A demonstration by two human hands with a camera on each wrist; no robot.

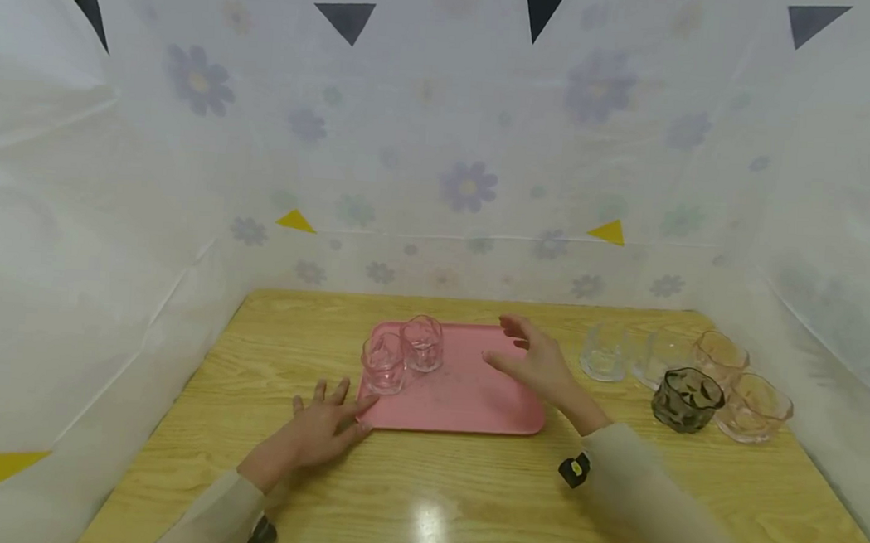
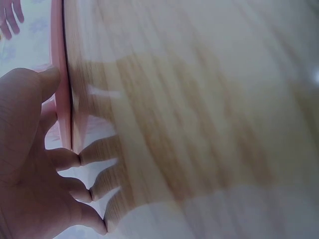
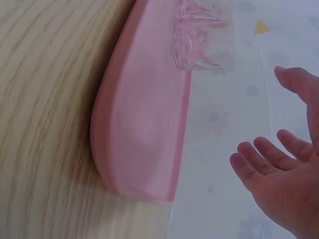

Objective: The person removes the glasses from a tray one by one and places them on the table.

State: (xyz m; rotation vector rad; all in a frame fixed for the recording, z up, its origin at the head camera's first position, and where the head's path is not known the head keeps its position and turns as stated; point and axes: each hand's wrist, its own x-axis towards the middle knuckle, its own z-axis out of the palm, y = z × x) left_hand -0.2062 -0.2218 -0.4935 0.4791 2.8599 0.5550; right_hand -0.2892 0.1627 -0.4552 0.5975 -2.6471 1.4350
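Observation:
A pink tray (image 1: 464,402) lies on the wooden table, bearing two clear glasses side by side at its left end, a nearer glass (image 1: 384,364) and a farther glass (image 1: 421,343). My left hand (image 1: 324,431) rests at the tray's near left corner, fingers spread; in the left wrist view its thumb (image 2: 50,82) touches the pink rim and the other fingertips meet the tabletop. Over the tray's right part hovers my right hand (image 1: 537,365), holding nothing, thumb apart from the loosely bent fingers. The right wrist view shows this hand (image 3: 284,184) with its palm empty.
To the right stand two clear glasses (image 1: 605,357), a dark grey glass bowl (image 1: 687,401) and two amber-tinted glass bowls (image 1: 755,411), grouped closely. White sheeting (image 1: 443,139) with flower prints encloses the table (image 1: 361,499) at the back and sides.

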